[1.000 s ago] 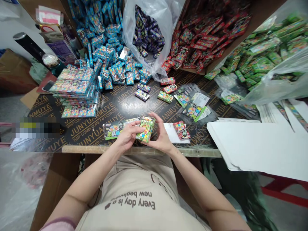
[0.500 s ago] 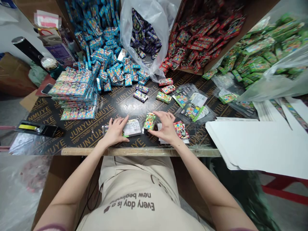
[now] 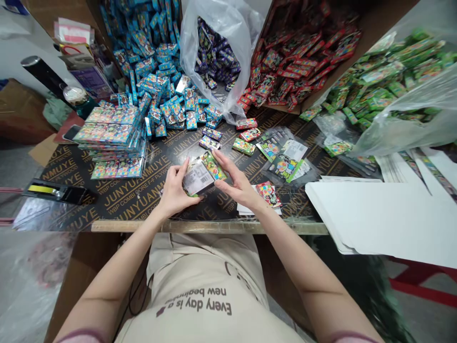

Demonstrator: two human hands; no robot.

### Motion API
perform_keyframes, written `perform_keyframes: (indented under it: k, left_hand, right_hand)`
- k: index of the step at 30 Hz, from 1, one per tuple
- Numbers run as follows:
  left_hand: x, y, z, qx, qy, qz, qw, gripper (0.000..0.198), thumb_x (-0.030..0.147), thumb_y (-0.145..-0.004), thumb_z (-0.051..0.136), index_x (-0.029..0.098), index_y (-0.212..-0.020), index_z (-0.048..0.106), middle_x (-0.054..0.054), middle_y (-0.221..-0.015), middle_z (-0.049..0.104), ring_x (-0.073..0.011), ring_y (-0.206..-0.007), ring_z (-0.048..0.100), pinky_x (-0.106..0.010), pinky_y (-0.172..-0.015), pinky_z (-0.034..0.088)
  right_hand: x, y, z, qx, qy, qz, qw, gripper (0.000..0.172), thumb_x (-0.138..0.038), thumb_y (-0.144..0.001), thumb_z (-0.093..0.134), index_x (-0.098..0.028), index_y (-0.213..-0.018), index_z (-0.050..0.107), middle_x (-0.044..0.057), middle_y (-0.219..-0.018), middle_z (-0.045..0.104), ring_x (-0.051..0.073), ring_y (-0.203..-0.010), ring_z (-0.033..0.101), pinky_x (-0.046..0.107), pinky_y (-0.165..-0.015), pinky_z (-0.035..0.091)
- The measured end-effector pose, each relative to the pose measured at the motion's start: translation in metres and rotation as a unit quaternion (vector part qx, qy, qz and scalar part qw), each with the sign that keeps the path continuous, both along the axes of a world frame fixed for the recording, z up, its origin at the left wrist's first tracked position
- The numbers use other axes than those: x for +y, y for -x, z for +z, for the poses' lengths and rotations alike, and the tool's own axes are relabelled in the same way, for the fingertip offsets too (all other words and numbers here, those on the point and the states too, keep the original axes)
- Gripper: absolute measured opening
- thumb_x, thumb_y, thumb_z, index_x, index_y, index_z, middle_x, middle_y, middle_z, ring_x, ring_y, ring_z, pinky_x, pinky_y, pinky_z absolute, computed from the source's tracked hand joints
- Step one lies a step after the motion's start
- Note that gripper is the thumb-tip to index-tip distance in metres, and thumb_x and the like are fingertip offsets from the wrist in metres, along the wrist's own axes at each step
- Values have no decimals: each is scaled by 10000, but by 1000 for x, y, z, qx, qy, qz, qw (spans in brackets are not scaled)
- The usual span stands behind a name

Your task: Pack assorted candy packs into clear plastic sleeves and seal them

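Note:
My left hand (image 3: 176, 191) grips the left side of a clear packet (image 3: 197, 177) with a white barcode label, tilted above the dark table. On the packet's right end, my right hand (image 3: 233, 180) pinches a small green box (image 3: 215, 167) between thumb and fingers. Whether the box is inside the packet or against it, I cannot tell. Beyond the hands lie two purple boxes (image 3: 210, 142), two red boxes (image 3: 250, 134) and one green box (image 3: 243, 146). A red packet (image 3: 267, 193) rests on white paper right of my right hand.
Stacked packs (image 3: 110, 138) and a black tape dispenser (image 3: 53, 191) are on the left. Piles of blue boxes (image 3: 160, 95), red boxes (image 3: 296, 62) and green boxes (image 3: 385, 90) line the back, with a bag (image 3: 243, 52) of purple ones. White sheets (image 3: 385, 219) lie right.
My left hand has raised and tilted the labelled packet. My right hand has moved left with the green box, bringing it to the packet's right end.

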State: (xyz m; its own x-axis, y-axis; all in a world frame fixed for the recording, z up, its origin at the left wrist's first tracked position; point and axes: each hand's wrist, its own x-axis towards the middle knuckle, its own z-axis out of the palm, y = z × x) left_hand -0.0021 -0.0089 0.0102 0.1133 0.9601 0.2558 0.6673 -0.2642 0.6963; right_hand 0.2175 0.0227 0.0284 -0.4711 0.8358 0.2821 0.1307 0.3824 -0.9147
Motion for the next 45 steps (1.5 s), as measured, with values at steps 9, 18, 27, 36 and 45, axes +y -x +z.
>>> perform_keyframes:
  k: [9,18,27,36,45]
  left_hand:
    - [-3,-55,2,-246,-89,85,961,224,363,-796,712,193,-919,633,16,-800,460,-121,-707,450,-236,-659,398]
    - [-18,-66,-6,-517,56,83,850,541,677,-836,497,179,-916,691,-54,-924,696,-194,-935,646,-284,-857,479]
    - [6,-49,26,-644,248,102,716,196,327,-625,704,157,-721,692,0,-682,686,-134,-636,639,-241,-632,500]
    - [-9,-34,51,-266,-36,45,962,81,276,-708,757,198,-732,761,-46,-818,745,-175,-798,682,-301,-779,534]
    - [11,-26,73,-274,132,-14,952,248,324,-592,841,163,-768,772,-57,-740,738,-164,-655,663,-253,-611,528]
  right_hand:
    - [6,49,19,193,83,-240,948,568,-566,-911,462,-290,-1391,333,86,-1315,595,226,-1194,593,381,-930,528]
    - [-7,54,28,269,200,-207,919,456,-267,-738,706,-282,-1127,468,-8,-938,719,152,-770,716,295,-769,563]
    - [-11,36,23,360,328,-164,858,465,-245,-709,701,-282,-1124,496,-10,-975,739,192,-892,717,359,-830,554]
    - [-22,19,13,183,63,-243,951,135,-337,-797,654,-221,-820,719,19,-845,732,167,-824,660,311,-795,524]
    - [-18,4,26,190,152,-190,951,205,-357,-673,795,-209,-798,728,4,-759,717,143,-701,644,296,-708,539]
